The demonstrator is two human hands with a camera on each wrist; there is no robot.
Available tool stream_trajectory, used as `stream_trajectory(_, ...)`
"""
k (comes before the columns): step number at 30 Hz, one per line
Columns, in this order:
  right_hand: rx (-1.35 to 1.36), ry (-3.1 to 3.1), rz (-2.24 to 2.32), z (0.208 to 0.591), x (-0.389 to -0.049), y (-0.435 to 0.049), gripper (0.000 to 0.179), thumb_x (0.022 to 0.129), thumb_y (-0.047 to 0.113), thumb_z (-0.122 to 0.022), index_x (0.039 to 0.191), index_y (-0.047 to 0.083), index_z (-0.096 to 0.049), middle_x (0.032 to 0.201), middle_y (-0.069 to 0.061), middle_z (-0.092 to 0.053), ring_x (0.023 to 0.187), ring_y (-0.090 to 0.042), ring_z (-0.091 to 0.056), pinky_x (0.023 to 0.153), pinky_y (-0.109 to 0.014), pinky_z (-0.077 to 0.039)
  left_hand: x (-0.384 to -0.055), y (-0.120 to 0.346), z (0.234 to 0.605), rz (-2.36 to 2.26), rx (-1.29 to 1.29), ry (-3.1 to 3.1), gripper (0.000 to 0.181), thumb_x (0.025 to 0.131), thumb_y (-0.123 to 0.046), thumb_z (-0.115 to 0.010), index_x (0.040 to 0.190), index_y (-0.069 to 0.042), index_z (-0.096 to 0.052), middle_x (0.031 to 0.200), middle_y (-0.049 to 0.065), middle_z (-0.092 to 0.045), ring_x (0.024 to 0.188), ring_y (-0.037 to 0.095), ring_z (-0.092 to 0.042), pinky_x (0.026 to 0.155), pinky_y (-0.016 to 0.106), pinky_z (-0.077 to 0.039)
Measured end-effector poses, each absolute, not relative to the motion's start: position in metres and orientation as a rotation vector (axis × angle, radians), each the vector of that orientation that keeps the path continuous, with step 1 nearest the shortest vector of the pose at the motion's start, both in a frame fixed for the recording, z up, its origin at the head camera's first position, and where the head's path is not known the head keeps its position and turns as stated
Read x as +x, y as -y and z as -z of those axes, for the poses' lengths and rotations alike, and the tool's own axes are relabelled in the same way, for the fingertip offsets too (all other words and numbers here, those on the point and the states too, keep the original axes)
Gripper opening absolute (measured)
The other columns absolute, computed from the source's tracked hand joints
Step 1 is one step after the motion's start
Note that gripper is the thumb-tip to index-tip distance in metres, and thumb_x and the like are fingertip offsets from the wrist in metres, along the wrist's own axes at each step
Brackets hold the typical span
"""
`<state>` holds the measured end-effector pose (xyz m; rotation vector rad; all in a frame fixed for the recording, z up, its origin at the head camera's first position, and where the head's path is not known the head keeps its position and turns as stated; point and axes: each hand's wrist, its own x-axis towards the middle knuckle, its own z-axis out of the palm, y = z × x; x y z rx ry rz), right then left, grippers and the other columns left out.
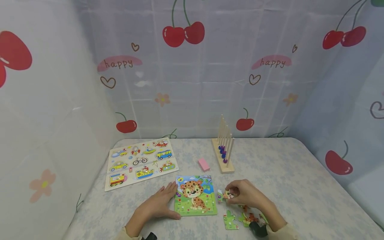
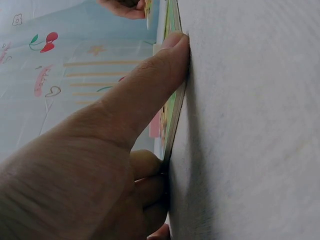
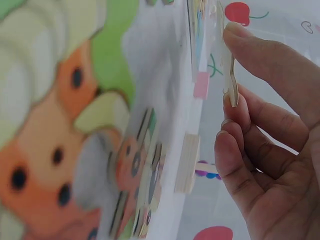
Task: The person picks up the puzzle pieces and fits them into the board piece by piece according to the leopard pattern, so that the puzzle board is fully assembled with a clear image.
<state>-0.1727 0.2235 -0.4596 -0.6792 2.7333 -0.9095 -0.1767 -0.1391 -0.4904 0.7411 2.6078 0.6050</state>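
A square leopard puzzle board (image 1: pixel 196 209) lies on the table before me, its picture facing up. My left hand (image 1: pixel 157 202) rests against the board's left side, with thumb and fingers stretched out; in the left wrist view the thumb (image 2: pixel 160 70) touches the board's edge. Just right of the board, my right hand (image 1: pixel 246 194) pinches a jigsaw piece (image 1: pixel 221 196) between thumb and fingers, seen edge-on in the right wrist view as a thin piece (image 3: pixel 232 82). Below that hand lie a green loose piece (image 1: pixel 230 220) and several others (image 1: pixel 248 219), partly covered by the wrist.
A wooden vehicle puzzle board (image 1: pixel 139 168) lies at the back left. Behind the leopard board sits a pink block (image 1: pixel 204 164). A wooden peg stand (image 1: pixel 227 169) with purple and blue beads stands further right. Cherry-printed curtains (image 1: pixel 192 83) enclose the table.
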Motion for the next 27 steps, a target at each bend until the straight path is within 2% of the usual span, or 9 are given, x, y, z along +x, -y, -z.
stream_trajectory(14,-0.792,-2.789,0.88,0.455,-0.189,-0.177,0.035,0.074,0.024,-0.084,0.102,0.005,-0.073,0.081,0.004,-0.065,0.07,-0.003,-0.052,0.061,-0.02,-0.049,-0.177,0.138,0.49,-0.581,0.759,-2.626,0.115,0.07,-0.065,-0.074,0.153,0.0,-0.026,0.162,0.015,-0.023,0.151,0.031,-0.018,0.124,0.053,-0.017)
stream_trajectory(20,-0.848,-2.756,0.885,0.457,-0.194,-0.149,0.031,0.074,0.023,-0.085,0.097,0.005,-0.073,0.072,0.003,-0.06,0.062,-0.001,-0.044,0.057,-0.019,-0.043,-0.177,0.137,0.491,-0.56,0.75,-2.632,0.115,0.07,-0.066,-0.074,0.153,-0.001,-0.026,0.162,0.014,-0.022,0.151,0.03,-0.018,0.124,0.052,-0.017)
stream_trajectory(27,-0.86,-2.74,0.859,0.464,-0.197,-0.12,0.026,0.073,0.024,-0.086,0.088,0.009,-0.071,0.067,0.008,-0.056,0.059,0.0,-0.043,0.055,-0.017,-0.04,-0.176,0.138,0.491,-0.571,0.745,-2.628,0.115,0.07,-0.067,-0.073,0.153,-0.002,-0.026,0.162,0.014,-0.022,0.152,0.03,-0.017,0.124,0.052,-0.016)
